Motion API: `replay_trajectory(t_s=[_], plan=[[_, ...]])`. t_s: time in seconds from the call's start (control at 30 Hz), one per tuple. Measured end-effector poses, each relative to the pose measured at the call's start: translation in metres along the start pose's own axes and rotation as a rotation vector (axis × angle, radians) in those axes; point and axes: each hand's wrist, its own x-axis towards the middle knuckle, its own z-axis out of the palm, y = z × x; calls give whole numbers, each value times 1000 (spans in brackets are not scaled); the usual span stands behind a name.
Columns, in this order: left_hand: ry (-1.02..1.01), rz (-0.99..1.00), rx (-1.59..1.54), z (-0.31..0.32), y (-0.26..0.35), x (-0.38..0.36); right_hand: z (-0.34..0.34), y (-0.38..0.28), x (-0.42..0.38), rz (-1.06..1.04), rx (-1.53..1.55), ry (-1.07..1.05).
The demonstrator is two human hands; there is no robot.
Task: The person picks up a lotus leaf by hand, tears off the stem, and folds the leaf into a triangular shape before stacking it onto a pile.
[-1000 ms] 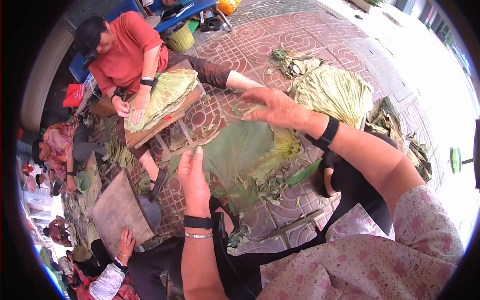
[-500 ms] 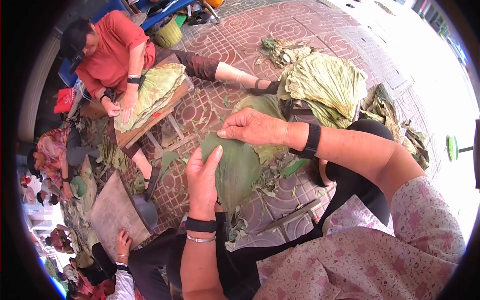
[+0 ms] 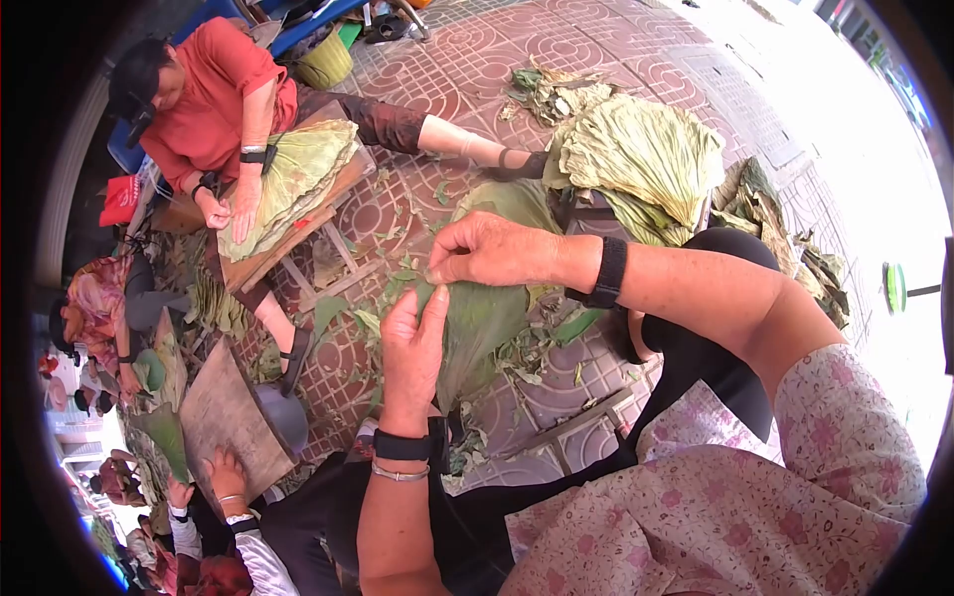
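Observation:
A large green leaf [image 3: 475, 333] hangs in front of me, its upper edge between my two hands. My left hand [image 3: 412, 343] grips that edge from below, thumb pointing up against the leaf. Close above it, my right hand [image 3: 489, 248] pinches the same edge between thumb and fingers. The fingertips of both hands nearly meet. Part of the leaf lies behind my right hand and wrist.
To the right, a stack of pale dried leaves [image 3: 641, 159] rests on a low stand. Across from me, a person in red [image 3: 224, 99] presses leaves [image 3: 308, 169] on a board. Another wooden board [image 3: 234, 417] stands at left, with a neighbour's hand [image 3: 227, 477] on it. Scraps litter the tiles.
My right hand has shifted slightly left and its fingers have come nearer my left thumb. The leaf's edge has moved with them. At lower left, the neighbour now raises a green leaf beside the board.

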Motion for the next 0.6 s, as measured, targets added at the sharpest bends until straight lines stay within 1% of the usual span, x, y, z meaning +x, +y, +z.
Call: replay_trajectory(t_s=[0.1,0.2,0.3,0.4,0.5,0.6], plan=[[-1,-17,63,-2,0,1,6,8,2,89,200,-5],[-8,-2,63,-2,-2,-1,9,13,2,142,343,-8],[12,-11,69,-2,-7,0,8,11,1,236,411,-18],[9,-34,-21,0,-6,-1,5,9,1,318,434,-32],[54,6,-26,7,-5,0,8,13,4,343,428,0],[46,34,14,9,-3,0,9,14,2,368,426,43]])
